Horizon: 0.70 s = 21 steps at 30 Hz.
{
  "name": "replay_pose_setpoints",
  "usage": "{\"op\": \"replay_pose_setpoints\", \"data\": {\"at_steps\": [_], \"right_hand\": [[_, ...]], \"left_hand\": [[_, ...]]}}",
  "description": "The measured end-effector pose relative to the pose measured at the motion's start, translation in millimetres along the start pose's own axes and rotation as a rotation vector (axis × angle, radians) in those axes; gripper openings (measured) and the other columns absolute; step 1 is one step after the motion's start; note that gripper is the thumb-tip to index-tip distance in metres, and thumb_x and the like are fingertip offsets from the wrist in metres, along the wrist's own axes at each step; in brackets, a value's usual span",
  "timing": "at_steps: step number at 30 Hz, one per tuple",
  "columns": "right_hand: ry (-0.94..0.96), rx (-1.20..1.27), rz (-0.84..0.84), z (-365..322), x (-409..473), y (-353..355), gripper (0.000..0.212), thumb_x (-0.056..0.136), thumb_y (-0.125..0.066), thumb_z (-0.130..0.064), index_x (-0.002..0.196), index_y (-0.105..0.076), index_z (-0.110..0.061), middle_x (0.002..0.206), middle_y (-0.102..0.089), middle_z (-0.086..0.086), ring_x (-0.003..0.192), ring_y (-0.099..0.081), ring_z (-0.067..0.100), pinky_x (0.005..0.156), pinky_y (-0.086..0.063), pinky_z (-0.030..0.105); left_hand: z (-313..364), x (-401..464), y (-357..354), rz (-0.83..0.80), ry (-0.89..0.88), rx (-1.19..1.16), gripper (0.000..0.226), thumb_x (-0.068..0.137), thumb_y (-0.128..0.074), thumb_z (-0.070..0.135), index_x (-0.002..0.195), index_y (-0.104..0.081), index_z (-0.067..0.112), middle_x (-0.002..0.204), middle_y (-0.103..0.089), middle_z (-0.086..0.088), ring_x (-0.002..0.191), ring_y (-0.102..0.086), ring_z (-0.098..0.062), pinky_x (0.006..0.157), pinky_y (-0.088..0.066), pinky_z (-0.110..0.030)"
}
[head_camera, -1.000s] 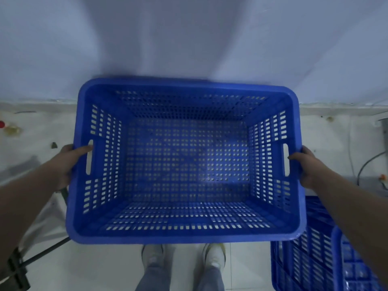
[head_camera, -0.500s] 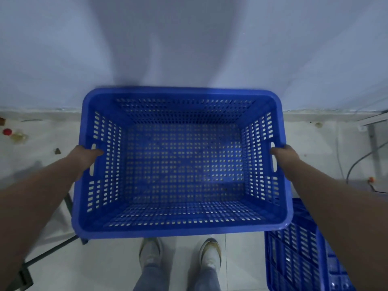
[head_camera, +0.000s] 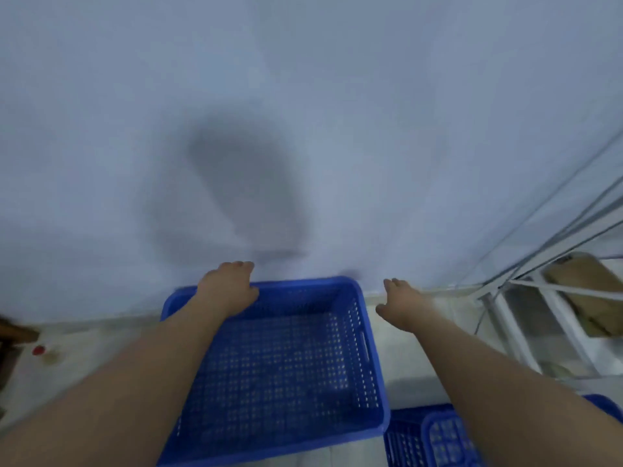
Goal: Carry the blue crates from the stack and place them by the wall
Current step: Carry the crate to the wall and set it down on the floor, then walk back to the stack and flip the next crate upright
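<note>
An empty blue perforated crate [head_camera: 367,382] sits on the floor with its far rim against the pale wall [head_camera: 303,112]. My left hand [head_camera: 229,288] hovers over the crate's far left rim, fingers spread, and I cannot tell if it touches the rim. To the right of the crate, my right hand [head_camera: 401,305] floats above the floor, fingers apart and holding nothing. More blue crates [head_camera: 428,436] show at the bottom right, partly behind my right forearm. The picture is blurred.
A white metal frame [head_camera: 526,318] with a brown object on it stands at the right by the wall. A small red-capped item [head_camera: 38,350] lies on the floor at the left, near a dark brown edge [head_camera: 13,332].
The crate was held by both side handles and now rests on the floor at the wall. Both hands have let go and lifted, and the view has tilted up.
</note>
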State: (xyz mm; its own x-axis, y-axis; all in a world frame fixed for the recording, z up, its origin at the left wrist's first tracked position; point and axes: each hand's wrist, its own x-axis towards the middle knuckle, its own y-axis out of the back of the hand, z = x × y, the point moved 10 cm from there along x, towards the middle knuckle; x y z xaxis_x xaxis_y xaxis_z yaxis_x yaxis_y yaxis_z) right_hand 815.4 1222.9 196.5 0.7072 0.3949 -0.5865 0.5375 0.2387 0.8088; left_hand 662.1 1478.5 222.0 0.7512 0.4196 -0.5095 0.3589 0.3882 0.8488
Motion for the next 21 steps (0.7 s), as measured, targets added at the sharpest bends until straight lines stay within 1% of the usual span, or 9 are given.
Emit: {"op": "replay_pose_setpoints", "data": {"at_steps": [3,7,9,13,17,21], "right_hand": [[-0.025,0.04,0.112,13.6,-62.7,98.1,0.062,0.094,-0.043,-0.032,0.147,-0.023,-0.007,0.153,-0.029,0.01,0.141,-0.029,0.025,0.115,-0.027,0.038],[-0.075,0.115,0.276,34.9,-165.6,228.3,0.063,0.094,-0.043,-0.034,0.147,-0.024,-0.006,0.154,-0.028,0.011,0.142,-0.028,0.026,0.115,-0.026,0.039],[-0.098,0.122,0.358,43.3,-217.7,285.8,0.063,0.094,-0.043,-0.035,0.147,-0.025,-0.007,0.153,-0.029,0.01,0.141,-0.03,0.026,0.113,-0.027,0.04],[-0.139,0.102,0.543,51.4,-321.5,383.1,0.061,0.093,-0.044,-0.036,0.145,-0.028,-0.008,0.153,-0.031,0.008,0.139,-0.033,0.026,0.111,-0.031,0.039],[-0.217,0.096,0.678,56.2,-415.6,435.9,0.061,0.093,-0.044,-0.037,0.145,-0.029,-0.009,0.152,-0.032,0.008,0.138,-0.034,0.026,0.11,-0.032,0.039],[-0.322,0.148,0.754,65.1,-491.7,438.4,0.061,0.092,-0.045,-0.038,0.145,-0.031,-0.01,0.151,-0.034,0.008,0.135,-0.039,0.029,0.108,-0.036,0.04]], "left_hand": [[65.6,-39.9,109.5,0.158,-0.126,0.092,0.058,0.097,-0.038,0.034,0.15,-0.025,0.015,0.153,-0.033,-0.005,0.139,-0.034,-0.022,0.109,-0.034,-0.033],[136.5,-113.0,244.7,0.315,-0.208,0.166,0.057,0.095,-0.041,0.033,0.147,-0.03,0.011,0.151,-0.036,-0.007,0.138,-0.035,-0.024,0.108,-0.035,-0.035],[166.6,-152.3,299.3,0.365,-0.248,0.197,0.06,0.095,-0.042,0.035,0.148,-0.028,0.01,0.152,-0.034,-0.008,0.139,-0.033,-0.024,0.109,-0.033,-0.036],[210.7,-223.9,383.9,0.469,-0.34,0.242,0.063,0.095,-0.041,0.037,0.15,-0.024,0.011,0.154,-0.03,-0.007,0.142,-0.028,-0.024,0.11,-0.032,-0.038],[237.8,-284.4,440.7,0.555,-0.421,0.249,0.064,0.093,-0.042,0.039,0.149,-0.026,0.011,0.153,-0.033,-0.007,0.141,-0.029,-0.024,0.109,-0.034,-0.04],[262.9,-335.8,468.1,0.581,-0.511,0.233,0.065,0.092,-0.042,0.041,0.148,-0.028,0.012,0.15,-0.036,-0.006,0.139,-0.033,-0.024,0.105,-0.037,-0.041]]}}
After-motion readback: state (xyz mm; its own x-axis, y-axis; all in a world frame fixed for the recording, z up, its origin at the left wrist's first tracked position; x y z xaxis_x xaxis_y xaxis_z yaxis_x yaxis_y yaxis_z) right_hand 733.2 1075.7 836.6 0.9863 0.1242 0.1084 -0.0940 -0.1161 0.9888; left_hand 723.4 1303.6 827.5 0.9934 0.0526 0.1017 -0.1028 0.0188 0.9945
